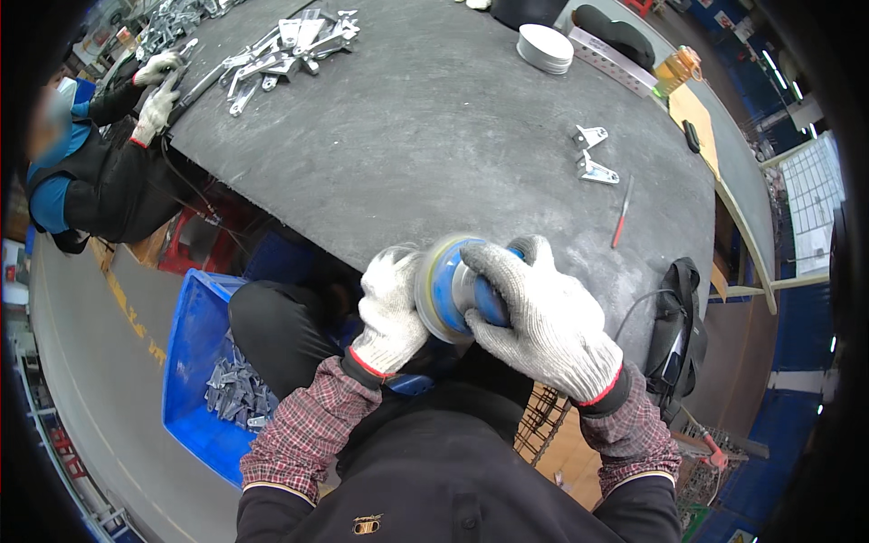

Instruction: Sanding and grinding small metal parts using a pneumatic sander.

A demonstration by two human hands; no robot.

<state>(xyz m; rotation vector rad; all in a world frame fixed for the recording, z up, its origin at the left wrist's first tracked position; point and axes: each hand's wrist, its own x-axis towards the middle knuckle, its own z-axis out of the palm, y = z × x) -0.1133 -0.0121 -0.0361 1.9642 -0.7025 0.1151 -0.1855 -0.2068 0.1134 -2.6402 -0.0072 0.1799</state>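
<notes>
In front of my body, my gloved right hand (pixel 554 328) is wrapped round a blue disc sander (pixel 445 291). The tool is tilted on edge, its round pad facing left and smeared as if spinning. Close against that pad is my gloved left hand (pixel 391 308), its fingers curled and partly blurred. Whatever it holds is hidden behind the pad. Two bent metal brackets (pixel 597 170) lie on the grey table to the right, with a thin red-handled tool (pixel 623 213) near them.
A heap of metal brackets (pixel 294 45) covers the table's far left. Below left, a blue bin (pixel 186 362) holds several grey metal parts. White discs (pixel 545 47) are stacked at the far right, and a black bag (pixel 674 330) hangs at the right edge. A gloved co-worker (pixel 109 172) sits left.
</notes>
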